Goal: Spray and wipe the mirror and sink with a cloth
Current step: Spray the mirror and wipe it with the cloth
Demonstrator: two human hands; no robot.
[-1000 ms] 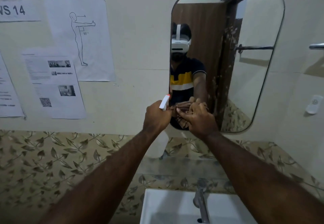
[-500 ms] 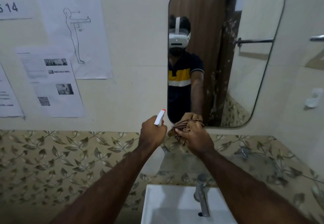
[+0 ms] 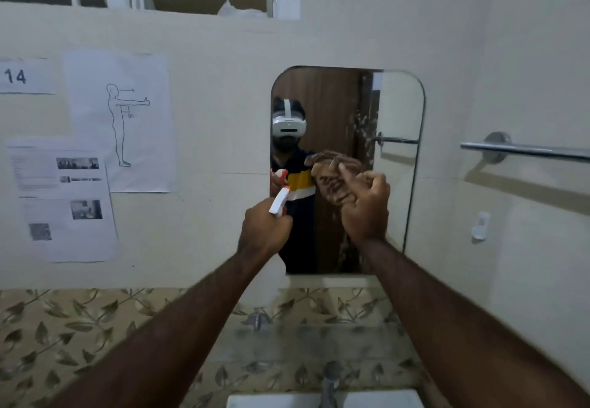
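A round-cornered mirror hangs on the cream wall straight ahead. My left hand grips a white spray bottle with an orange nozzle tip, pointed at the mirror's lower left. My right hand holds a crumpled brown cloth against the glass near the mirror's middle. The bottle's body is mostly hidden behind my left hand and arm. At the bottom edge, the white sink shows only its back rim, with a metal tap over it.
A glass shelf sits between mirror and sink, over leaf-patterned tiles. Printed sheets are stuck to the wall at left. A chrome towel rail and a small white hook are on the right wall.
The view has tilted up and pulled back. My right hand has carried the cloth up from the mirror's bottom edge to its middle. My left hand keeps the bottle aimed at the glass.
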